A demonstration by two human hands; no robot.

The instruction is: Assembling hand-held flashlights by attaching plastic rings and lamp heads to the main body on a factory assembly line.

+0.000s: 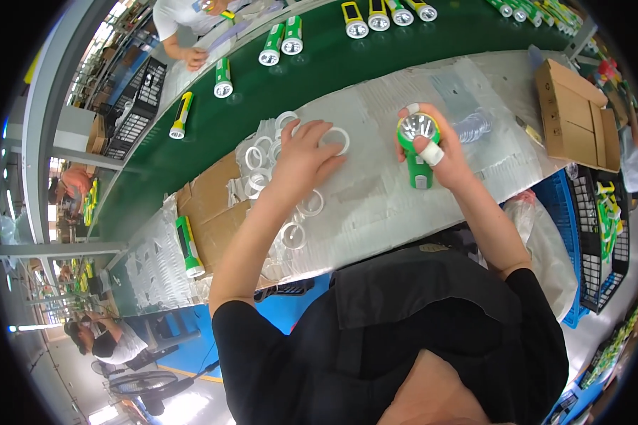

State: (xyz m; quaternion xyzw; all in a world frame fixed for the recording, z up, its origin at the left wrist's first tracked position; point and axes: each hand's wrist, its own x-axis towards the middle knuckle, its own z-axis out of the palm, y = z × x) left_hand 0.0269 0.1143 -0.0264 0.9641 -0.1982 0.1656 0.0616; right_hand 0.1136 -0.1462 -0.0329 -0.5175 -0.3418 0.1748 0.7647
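My right hand point(443, 149) is wrapped round a green flashlight point(420, 161), its clear lens end tilted up toward me. White wraps cover the thumb and one finger of that hand. My left hand point(303, 157) is spread over a loose group of white plastic rings point(254, 157). One white ring point(347, 139) lies between its forefinger and thumb; the fingers stand apart and do not visibly close on it. More rings, such as a white ring point(293, 236), lie beside my left forearm. A green flashlight point(189, 248) rests farther left on the bench.
Beyond the plastic-covered bench point(376, 212) runs a green conveyor belt point(319, 78) carrying several flashlights. Across it sits a person point(184, 28). A cardboard box point(578, 117) stands at the right, above a black crate point(602, 234) and a white bag point(546, 248). A fan point(145, 382) is at lower left.
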